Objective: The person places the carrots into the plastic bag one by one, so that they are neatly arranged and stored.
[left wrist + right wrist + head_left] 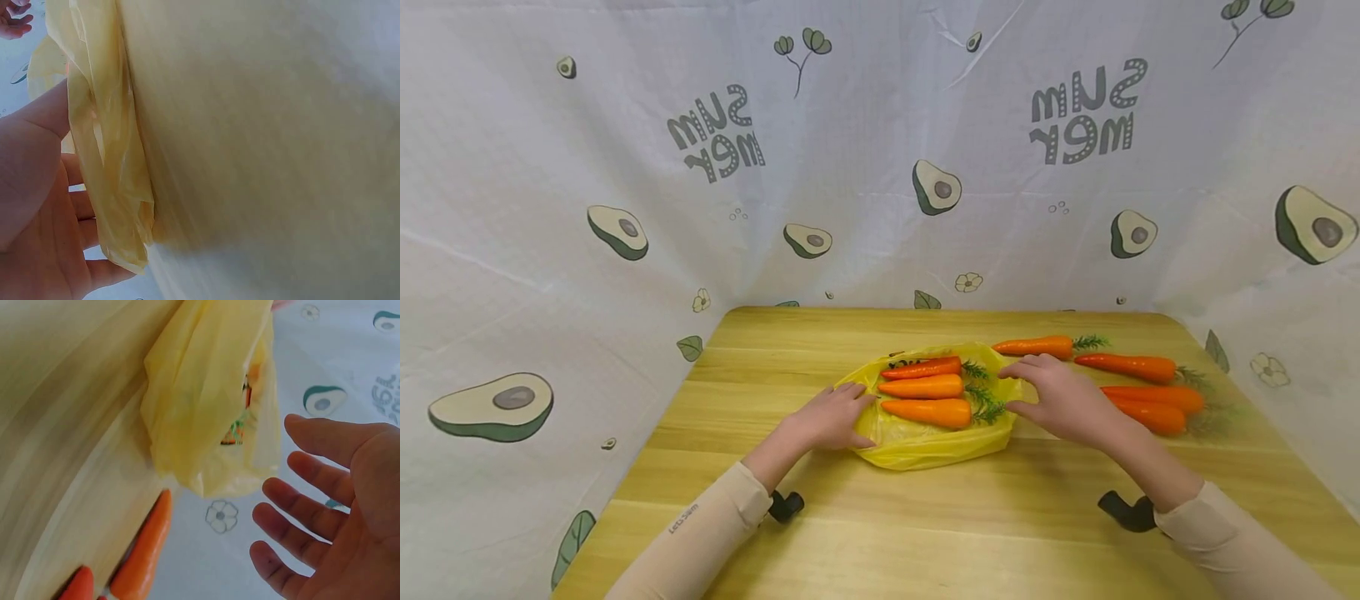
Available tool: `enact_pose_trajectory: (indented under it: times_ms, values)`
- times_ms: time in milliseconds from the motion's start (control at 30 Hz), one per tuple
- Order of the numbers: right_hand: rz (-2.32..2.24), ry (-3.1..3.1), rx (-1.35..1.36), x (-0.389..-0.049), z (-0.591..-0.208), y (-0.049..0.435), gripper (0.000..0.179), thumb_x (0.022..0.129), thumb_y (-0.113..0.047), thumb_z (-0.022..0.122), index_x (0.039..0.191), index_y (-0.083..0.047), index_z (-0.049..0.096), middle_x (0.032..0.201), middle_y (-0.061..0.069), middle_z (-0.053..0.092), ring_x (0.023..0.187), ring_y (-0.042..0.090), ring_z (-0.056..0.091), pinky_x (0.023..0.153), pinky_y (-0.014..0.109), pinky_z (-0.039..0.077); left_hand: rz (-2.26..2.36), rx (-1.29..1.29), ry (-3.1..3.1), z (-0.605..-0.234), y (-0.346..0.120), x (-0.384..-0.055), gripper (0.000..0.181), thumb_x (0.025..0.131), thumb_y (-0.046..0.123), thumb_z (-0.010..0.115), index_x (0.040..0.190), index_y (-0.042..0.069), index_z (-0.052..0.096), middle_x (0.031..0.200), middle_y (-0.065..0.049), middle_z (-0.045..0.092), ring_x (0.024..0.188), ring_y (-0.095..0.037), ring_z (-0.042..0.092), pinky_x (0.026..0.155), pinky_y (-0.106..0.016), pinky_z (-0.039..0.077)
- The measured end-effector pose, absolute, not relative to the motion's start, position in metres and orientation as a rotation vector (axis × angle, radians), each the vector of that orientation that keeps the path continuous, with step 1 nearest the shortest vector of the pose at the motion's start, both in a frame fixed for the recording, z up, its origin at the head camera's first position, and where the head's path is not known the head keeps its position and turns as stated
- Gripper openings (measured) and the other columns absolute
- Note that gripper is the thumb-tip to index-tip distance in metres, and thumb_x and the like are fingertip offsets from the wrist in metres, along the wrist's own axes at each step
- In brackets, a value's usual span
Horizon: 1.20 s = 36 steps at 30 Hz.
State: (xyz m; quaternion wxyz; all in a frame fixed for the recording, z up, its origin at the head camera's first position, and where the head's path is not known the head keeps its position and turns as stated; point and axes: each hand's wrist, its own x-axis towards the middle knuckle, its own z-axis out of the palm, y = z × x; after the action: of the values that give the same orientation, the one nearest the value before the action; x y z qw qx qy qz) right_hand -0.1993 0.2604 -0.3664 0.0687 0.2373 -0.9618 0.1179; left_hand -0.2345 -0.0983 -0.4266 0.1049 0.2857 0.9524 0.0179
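Observation:
A yellow plastic bag [917,457] lies on the wooden table with its mouth spread wide. Three orange carrots with green tops lie side by side in it, among them a front carrot [928,412] and a middle carrot [925,387]. My left hand [833,417] rests at the bag's left edge, its fingers extended and the thumb at the front rim. In the left wrist view, the yellow film [109,156] covers its fingertips. At the bag's right side, my right hand [1063,398] holds nothing, with fingers spread and loosely bent in the right wrist view.
Several more carrots lie right of the bag: one carrot [1037,347] behind my right hand, another carrot [1131,367] farther right, and a blurred pair partly behind that hand. A white curtain [865,150] with avocado prints surrounds the wooden table [895,542].

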Motion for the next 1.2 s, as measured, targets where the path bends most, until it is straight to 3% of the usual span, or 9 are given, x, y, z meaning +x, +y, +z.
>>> enact_pose_trajectory:
  times_ms: [533, 700, 867, 1200]
  values:
    - [0.311, -2.953, 0.592, -0.193, -0.358, 0.316, 0.048, 0.084, -0.028, 0.082, 0.126, -0.008, 0.068, 0.122, 0.02, 0.066, 0.098, 0.034, 0.067, 0.072, 0.048, 0.058, 0.061, 0.831, 2.777, -0.431, -0.096, -0.236, 0.082, 0.089, 0.055, 0.07, 0.155, 0.014, 0.041, 0.162, -0.013, 0.033, 0.15, -0.031, 0.031, 0.119, -0.057, 0.031]
    - [0.282, -2.939, 0.584, -0.193, -0.361, 0.333, 0.047, 0.085, -0.029, 0.08, 0.125, -0.007, 0.069, 0.123, 0.02, 0.067, 0.099, 0.036, 0.068, 0.076, 0.052, 0.058, 0.065, 0.83, 2.771, -0.429, -0.096, -0.236, 0.083, 0.089, 0.054, 0.071, 0.155, 0.013, 0.041, 0.162, -0.014, 0.033, 0.15, -0.031, 0.031, 0.118, -0.057, 0.031]
    - [0.281, -2.971, 0.545, -0.196, -0.367, 0.35, 0.05, 0.088, -0.033, 0.077, 0.128, -0.005, 0.067, 0.128, 0.023, 0.066, 0.112, 0.045, 0.062, 0.087, 0.062, 0.052, 0.059, 0.831, 2.773, -0.429, -0.096, -0.236, 0.082, 0.09, 0.054, 0.07, 0.155, 0.014, 0.041, 0.162, -0.014, 0.033, 0.15, -0.031, 0.031, 0.118, -0.056, 0.031]
    - [0.287, -3.036, 0.461, -0.198, -0.378, 0.384, 0.054, 0.086, -0.032, 0.079, 0.128, -0.001, 0.066, 0.125, 0.029, 0.064, 0.113, 0.053, 0.057, 0.089, 0.068, 0.047, 0.075, 0.83, 2.776, -0.433, -0.098, -0.238, 0.082, 0.09, 0.055, 0.069, 0.155, 0.015, 0.041, 0.162, -0.013, 0.032, 0.15, -0.031, 0.03, 0.119, -0.056, 0.031]
